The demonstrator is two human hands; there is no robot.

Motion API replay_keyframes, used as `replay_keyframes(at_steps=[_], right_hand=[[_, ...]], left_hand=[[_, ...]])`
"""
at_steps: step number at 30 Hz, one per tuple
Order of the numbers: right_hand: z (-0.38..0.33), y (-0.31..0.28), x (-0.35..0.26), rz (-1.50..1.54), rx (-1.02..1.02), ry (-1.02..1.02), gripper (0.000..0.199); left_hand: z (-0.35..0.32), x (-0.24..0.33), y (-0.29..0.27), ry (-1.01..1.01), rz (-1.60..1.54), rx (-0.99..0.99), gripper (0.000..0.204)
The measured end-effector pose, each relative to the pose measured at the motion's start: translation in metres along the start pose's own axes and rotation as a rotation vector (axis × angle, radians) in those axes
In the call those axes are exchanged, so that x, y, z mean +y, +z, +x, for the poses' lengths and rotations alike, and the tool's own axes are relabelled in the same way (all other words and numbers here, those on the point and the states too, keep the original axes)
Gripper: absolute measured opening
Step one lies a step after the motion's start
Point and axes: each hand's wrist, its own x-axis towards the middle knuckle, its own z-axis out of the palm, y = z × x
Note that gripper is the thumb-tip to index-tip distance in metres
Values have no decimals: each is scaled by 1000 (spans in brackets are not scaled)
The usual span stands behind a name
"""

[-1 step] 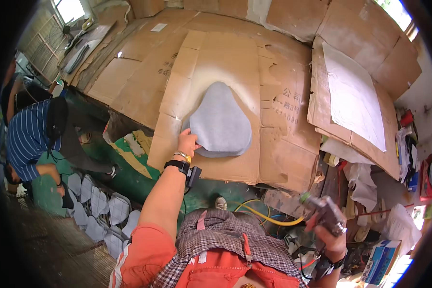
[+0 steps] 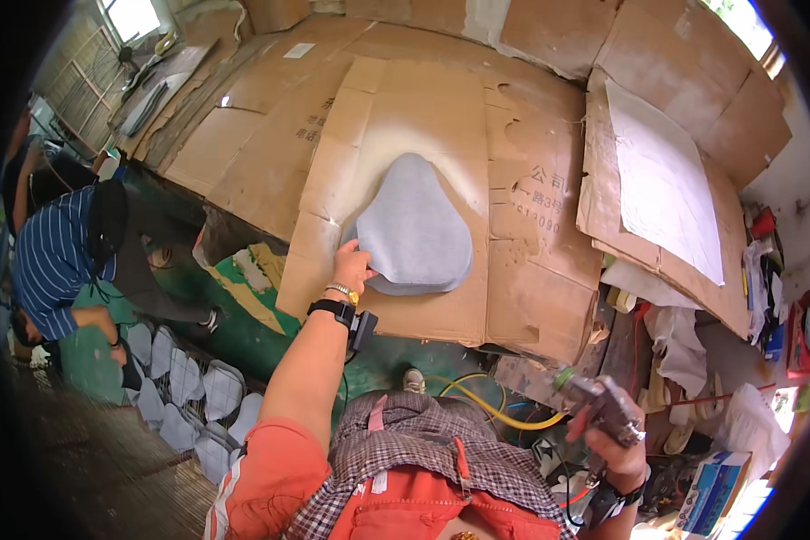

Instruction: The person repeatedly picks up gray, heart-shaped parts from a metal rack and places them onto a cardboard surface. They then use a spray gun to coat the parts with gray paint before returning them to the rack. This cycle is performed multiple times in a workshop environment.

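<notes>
A grey, fabric-covered pad, narrow at its far end and wide at the near end, lies flat on a cardboard sheet. My left hand pinches the pad's near left edge between thumb and fingers. Well off to the lower right of the pad, my right hand is wrapped round a spray gun. The gun has a green end pointing to the upper left, and a yellow hose runs close beside it.
Several grey pads stand in rows at the lower left, where a person in a striped shirt bends over. A board with white paper rests at the right of the table. A blue and white box and plastic bags sit at the lower right.
The spray gun in my right hand has tipped slightly, its green end shifting a little left and down. My left hand and the pad have not moved.
</notes>
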Motion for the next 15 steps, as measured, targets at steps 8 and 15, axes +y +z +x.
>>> replay_keyframes(at_steps=[8,15], right_hand=[[32,19,1,-2,151,-82,61],[9,1,-7,-125,-23,54,67]], left_hand=[[10,39,26,83,-201,-422,60],[-77,188,48,403,-730,-780,36]])
